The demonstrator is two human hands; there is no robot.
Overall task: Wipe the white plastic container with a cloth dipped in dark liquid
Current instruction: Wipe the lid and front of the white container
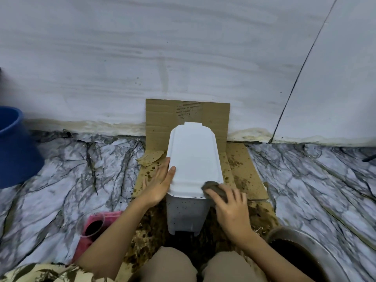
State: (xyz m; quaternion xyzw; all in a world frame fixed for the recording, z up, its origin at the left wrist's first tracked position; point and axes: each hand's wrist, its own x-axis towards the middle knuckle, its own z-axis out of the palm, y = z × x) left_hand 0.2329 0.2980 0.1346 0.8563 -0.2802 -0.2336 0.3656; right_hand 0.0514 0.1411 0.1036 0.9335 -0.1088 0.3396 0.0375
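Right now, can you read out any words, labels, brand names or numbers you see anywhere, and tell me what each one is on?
None can be read.
White plastic container: plain lid, dark specks only on its front.
Cardboard: stains and torn corrugation, no print.
Blue bucket, pink cup: no label visible.

Marbled floor (67, 176), stained cardboard (242, 171) under white container (193, 159), blue bucket (14, 147), pink cup (92, 226), metal basin (317, 247)
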